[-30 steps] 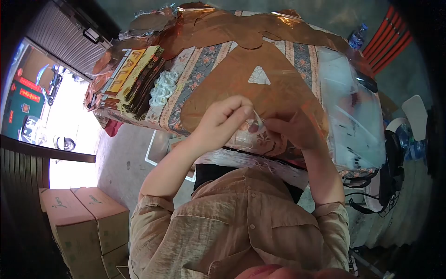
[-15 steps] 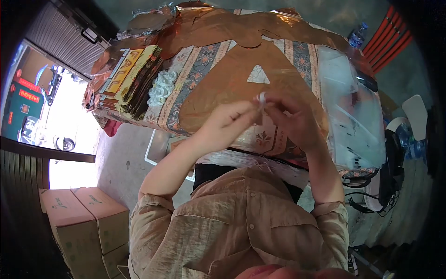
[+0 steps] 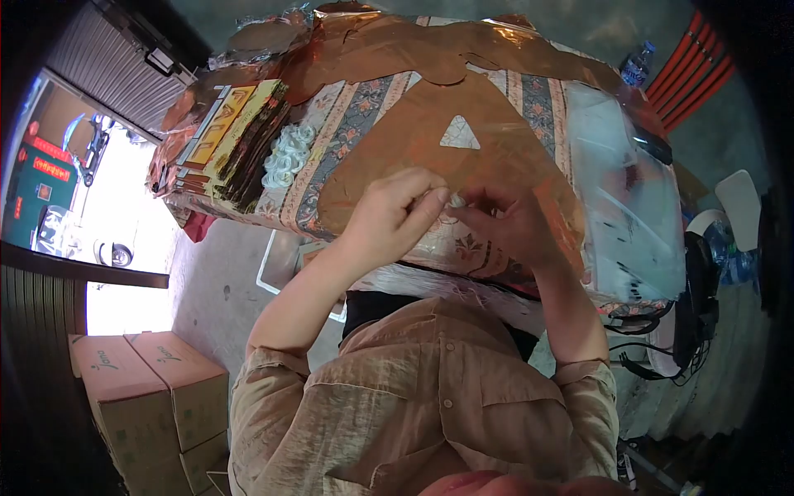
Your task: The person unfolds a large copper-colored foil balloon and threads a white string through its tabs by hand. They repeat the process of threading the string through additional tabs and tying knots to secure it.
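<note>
left hand point(image 3: 393, 217) and right hand point(image 3: 514, 223) closed in pinches | small white coil point(image 3: 456, 201) between their fingertips, over table point(image 3: 339, 140) | may unwind or slip – narrow hold; if dropped, could tangle – loose white strands point(image 3: 422, 281) below

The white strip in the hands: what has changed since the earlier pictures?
The white strip, earlier stretched between the hands, now looks bunched. It rose away from the person's body, then came back down with the right hand; the left hand shifted slightly left. No new grasp or release shows. The white coils and brown sheet stayed put.
</note>
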A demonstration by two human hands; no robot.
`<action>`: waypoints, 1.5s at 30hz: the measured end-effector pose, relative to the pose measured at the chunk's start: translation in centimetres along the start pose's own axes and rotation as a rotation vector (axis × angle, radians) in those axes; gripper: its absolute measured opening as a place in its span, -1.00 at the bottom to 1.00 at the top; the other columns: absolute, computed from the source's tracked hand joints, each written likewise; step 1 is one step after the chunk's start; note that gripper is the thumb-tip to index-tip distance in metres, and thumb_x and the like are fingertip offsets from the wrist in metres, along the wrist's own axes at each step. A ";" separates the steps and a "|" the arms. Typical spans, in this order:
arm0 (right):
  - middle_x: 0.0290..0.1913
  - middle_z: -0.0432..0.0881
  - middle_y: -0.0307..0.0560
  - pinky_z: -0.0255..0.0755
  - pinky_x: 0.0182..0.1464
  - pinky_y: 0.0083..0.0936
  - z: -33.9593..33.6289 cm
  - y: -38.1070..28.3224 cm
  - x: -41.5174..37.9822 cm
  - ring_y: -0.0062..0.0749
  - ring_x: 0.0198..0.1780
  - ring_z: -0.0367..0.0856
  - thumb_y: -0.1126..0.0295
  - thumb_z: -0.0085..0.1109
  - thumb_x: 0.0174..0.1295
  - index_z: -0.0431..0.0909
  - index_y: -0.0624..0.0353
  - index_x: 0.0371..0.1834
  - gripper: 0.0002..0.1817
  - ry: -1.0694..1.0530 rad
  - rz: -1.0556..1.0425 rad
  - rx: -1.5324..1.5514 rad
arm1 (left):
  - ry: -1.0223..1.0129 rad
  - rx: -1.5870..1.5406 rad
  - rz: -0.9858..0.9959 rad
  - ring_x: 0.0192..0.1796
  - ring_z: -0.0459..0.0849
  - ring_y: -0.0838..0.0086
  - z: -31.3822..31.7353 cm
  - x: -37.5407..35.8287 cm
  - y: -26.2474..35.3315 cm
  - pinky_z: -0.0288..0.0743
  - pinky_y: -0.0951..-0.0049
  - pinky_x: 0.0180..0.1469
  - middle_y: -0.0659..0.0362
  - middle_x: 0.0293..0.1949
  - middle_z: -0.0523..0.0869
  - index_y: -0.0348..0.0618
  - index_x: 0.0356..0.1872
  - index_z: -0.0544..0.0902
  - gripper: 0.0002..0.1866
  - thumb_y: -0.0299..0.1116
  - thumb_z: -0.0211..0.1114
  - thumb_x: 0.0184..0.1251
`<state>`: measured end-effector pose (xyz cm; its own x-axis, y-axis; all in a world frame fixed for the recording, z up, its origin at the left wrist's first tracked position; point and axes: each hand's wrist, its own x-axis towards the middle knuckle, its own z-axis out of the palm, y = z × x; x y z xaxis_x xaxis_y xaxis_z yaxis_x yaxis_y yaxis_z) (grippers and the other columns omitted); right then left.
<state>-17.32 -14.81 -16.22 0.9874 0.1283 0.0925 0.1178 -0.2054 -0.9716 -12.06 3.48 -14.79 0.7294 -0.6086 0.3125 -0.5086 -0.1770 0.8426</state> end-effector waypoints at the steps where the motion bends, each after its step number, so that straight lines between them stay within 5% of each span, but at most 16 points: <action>1: -0.43 0.56 -0.29 0.32 -0.40 -0.76 0.1 0.0 0.0 -0.78 -0.43 0.41 0.58 0.12 0.09 0.53 0.27 -0.32 -0.91 -0.028 -0.007 0.052 | 0.000 0.001 0.000 -0.52 0.51 0.47 0.1 0.0 -0.3 0.36 0.50 -0.44 0.12 -0.55 0.52 -0.27 -0.39 0.50 -0.91 -0.46 0.10 0.21; 3: -0.42 0.57 -0.28 0.32 -0.40 -0.76 0.5 -0.3 0.1 -0.77 -0.42 0.42 0.60 0.12 0.08 0.52 0.28 -0.36 -0.94 -0.054 -0.016 0.103 | -0.015 -0.152 -0.070 -0.55 0.46 0.65 0.4 0.1 -1.1 0.31 0.61 -0.50 0.22 -0.56 0.51 -0.27 -0.35 0.47 -0.92 -0.46 0.09 0.25; 9: -0.39 0.59 -0.17 0.27 -0.48 -0.75 0.8 0.8 0.3 -0.71 -0.51 0.38 0.55 0.04 0.14 0.49 0.28 -0.33 -0.93 -0.097 0.056 0.431 | -0.047 -0.628 -0.211 -0.55 0.44 0.74 1.1 -0.2 -1.4 0.32 0.72 -0.52 0.29 -0.51 0.54 -0.25 -0.26 0.43 -0.92 -0.47 0.05 0.28; 14: -0.40 0.59 -0.16 0.18 -0.54 -0.78 1.3 0.8 0.5 -0.70 -0.56 0.34 0.47 0.01 0.20 0.52 0.28 -0.29 -0.87 0.069 0.044 0.734 | 0.065 -0.603 -0.170 -0.54 0.51 0.67 2.4 -0.5 -2.3 0.38 0.70 -0.48 0.23 -0.53 0.56 -0.27 -0.27 0.46 -0.89 -0.43 0.08 0.30; 25: -0.44 0.58 -0.16 0.18 -0.54 -0.77 1.3 1.9 0.8 -0.70 -0.57 0.34 0.46 -0.02 0.21 0.54 0.29 -0.28 -0.84 0.108 -0.004 0.651 | 0.027 -0.682 -0.273 -0.49 0.53 0.65 2.0 -0.5 -2.1 0.40 0.67 -0.44 0.18 -0.46 0.62 -0.31 -0.30 0.52 -0.86 -0.42 0.11 0.28; 34: -0.44 0.56 -0.15 0.27 -0.49 -0.66 1.4 2.4 0.5 -0.58 -0.53 0.41 0.46 -0.08 0.24 0.46 0.22 -0.25 -0.88 -0.050 0.028 0.770 | -0.174 -0.476 -0.279 -0.60 0.52 0.67 0.2 0.0 -1.9 0.21 0.78 -0.68 0.19 -0.56 0.61 -0.24 -0.36 0.54 -0.89 -0.41 0.14 0.26; 37: -0.45 0.55 -0.15 0.27 -0.51 -0.65 1.5 2.7 0.4 -0.57 -0.55 0.41 0.45 -0.09 0.24 0.45 0.21 -0.27 -0.88 -0.089 0.073 0.832 | -0.145 -0.634 -0.243 -0.57 0.54 0.65 0.5 0.0 -2.3 0.31 0.75 -0.63 0.18 -0.53 0.61 -0.24 -0.30 0.52 -0.90 -0.44 0.18 0.22; 39: -0.45 0.54 -0.15 0.27 -0.52 -0.65 1.6 2.6 0.4 -0.56 -0.57 0.41 0.44 -0.09 0.25 0.45 0.21 -0.27 -0.88 -0.112 0.100 0.863 | -0.134 -0.876 -0.252 -0.42 0.58 0.62 0.7 0.0 -2.4 0.54 0.60 -0.41 0.20 -0.45 0.60 -0.29 -0.24 0.48 -0.85 -0.49 0.20 0.19; 45: -0.46 0.54 -0.17 0.28 -0.54 -0.67 1.7 2.3 0.6 -0.56 -0.57 0.41 0.43 -0.07 0.24 0.46 0.21 -0.27 -0.88 -0.054 0.090 0.890 | -0.104 -0.858 -0.146 -0.43 0.60 0.58 1.3 -0.4 -3.7 0.55 0.58 -0.39 0.17 -0.43 0.61 -0.29 -0.25 0.48 -0.87 -0.53 0.19 0.18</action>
<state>-16.61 -13.53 -18.78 0.9801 0.1978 0.0192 -0.1074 0.6087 -0.7861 -11.09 3.40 -18.62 0.6936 -0.7002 0.1693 0.1370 0.3589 0.9233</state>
